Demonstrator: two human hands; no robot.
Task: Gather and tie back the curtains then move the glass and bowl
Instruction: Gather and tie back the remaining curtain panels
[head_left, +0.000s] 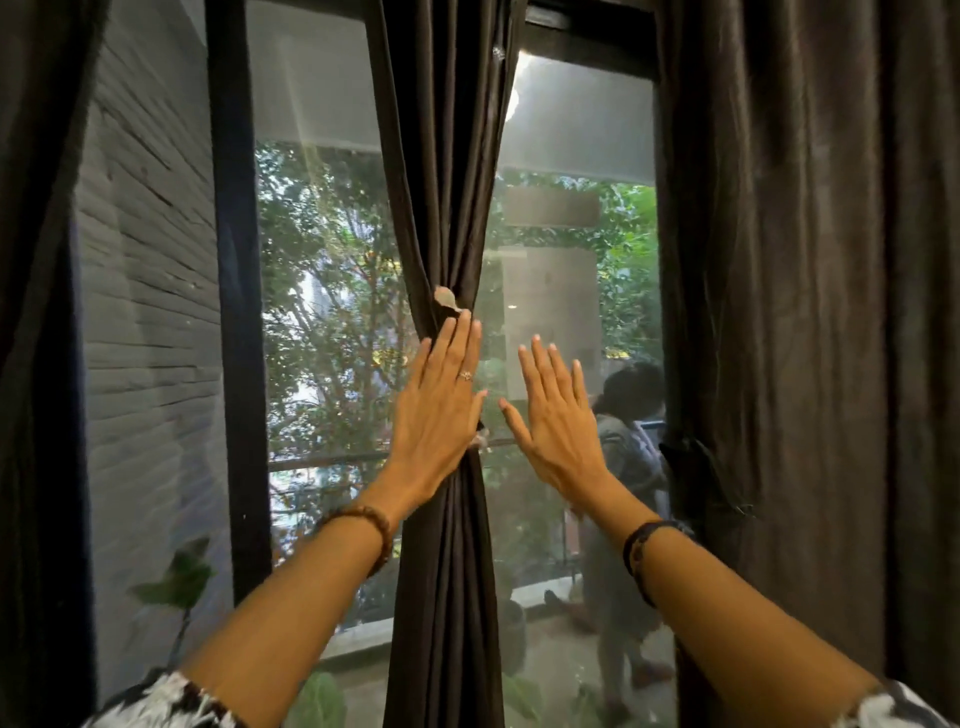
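1. Nearest to the camera, two bare forearms are seen rising from the lower corners of the frame; a beaded bracelet (375, 535) is worn on the left wrist and a dark band (638, 551) on the right.
2. The left hand (439, 410) is held flat and spread wide, with its palm laid against the gathered middle curtain (447, 571) at the centre of the frame. Nothing is gripped by it.
3. The right hand (558, 421) is also opened wide, fingers straight, just beside the curtain on its right and apart from it. It holds nothing; whether the window glass (571, 156) is touched cannot be told.
4. The middle curtain is already pinched into a narrow bundle at mid height, where a small pale clasp (445, 300) is seen just above the left fingertips. It is judged to be tied.
5. The cloth looks soft, thick and rather heavy, with a slight shine, so it may slide in loose fingers. It is best taken around the whole bundle, at the waist.
6. At the right edge of the frame a wide curtain (810, 312) hangs loose and is judged not yet gathered.
7. The glass and bowl of the task are not in view.
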